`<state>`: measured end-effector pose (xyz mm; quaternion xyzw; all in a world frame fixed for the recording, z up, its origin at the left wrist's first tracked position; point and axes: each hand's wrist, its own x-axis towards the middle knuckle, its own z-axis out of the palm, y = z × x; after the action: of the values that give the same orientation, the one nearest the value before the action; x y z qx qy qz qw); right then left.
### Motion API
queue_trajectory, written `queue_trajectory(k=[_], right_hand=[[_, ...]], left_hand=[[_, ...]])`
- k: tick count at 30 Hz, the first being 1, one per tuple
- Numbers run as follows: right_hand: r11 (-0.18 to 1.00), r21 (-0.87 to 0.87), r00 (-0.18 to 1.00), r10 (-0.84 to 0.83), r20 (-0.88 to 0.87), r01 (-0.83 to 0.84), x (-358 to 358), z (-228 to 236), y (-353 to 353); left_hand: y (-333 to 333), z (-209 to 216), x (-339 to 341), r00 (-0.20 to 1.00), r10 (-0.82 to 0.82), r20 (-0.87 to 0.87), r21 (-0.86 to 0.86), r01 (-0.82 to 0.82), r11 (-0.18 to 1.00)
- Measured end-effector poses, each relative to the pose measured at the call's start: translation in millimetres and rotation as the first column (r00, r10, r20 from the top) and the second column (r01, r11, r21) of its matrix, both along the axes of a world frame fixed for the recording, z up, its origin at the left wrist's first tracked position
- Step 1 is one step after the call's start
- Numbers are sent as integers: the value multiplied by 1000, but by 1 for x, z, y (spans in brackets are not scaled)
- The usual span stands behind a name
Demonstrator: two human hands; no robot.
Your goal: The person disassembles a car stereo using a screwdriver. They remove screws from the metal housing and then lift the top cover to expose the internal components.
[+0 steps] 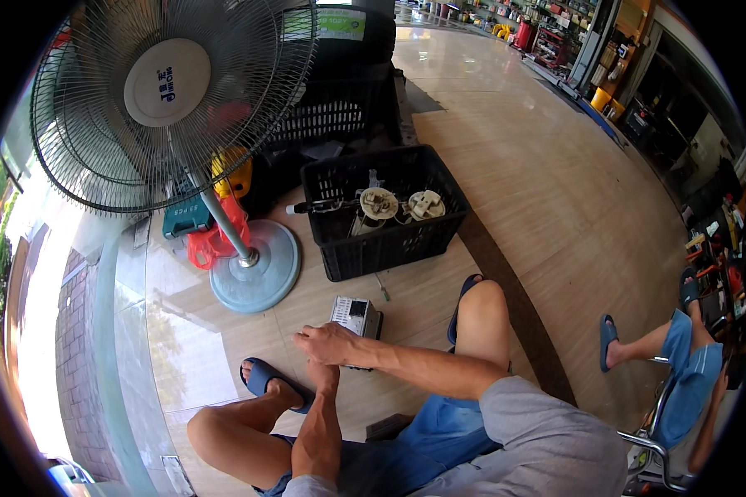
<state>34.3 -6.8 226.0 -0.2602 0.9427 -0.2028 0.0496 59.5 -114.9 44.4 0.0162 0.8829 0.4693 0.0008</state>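
Observation:
My right hand (330, 343) reaches across to the left with its fingers curled closed; what they hold, if anything, is hidden. My left hand (323, 374) comes up from below and meets it, its fingers covered by the right hand. Just beyond both hands, a metal box-shaped electronic unit (350, 310) with a light, printed top and dark side stands on the floor, partly hidden by my right hand and wrist. A small screwdriver (384, 287) with a greenish handle lies between that unit and a black plastic crate (394, 253).
The crate holds several pale round parts (379, 203). A standing fan (167, 83) rises at the left on a round base (255, 286), beside a red bag (220, 240) and a green case (186, 217). Another person's leg (638, 346) shows at the right, near a metal chair (651, 447).

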Motion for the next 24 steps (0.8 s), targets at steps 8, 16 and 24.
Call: queue_trajectory(k=[8, 16, 24], right_hand=[[999, -43, 1000, 0, -14, 0, -1, 1, -7], [982, -189, 988, -26, -150, -2, 5, 7, -9], [960, -260, 943, 8, -334, -100, 3, 12, -22]], left_hand=[[1, 14, 1, 990, 113, -87, 65, -108, 992], [0, 7, -1, 998, 41, -47, 160, -33, 987], [-23, -17, -2, 996, -14, 85, 548, -35, 836]])
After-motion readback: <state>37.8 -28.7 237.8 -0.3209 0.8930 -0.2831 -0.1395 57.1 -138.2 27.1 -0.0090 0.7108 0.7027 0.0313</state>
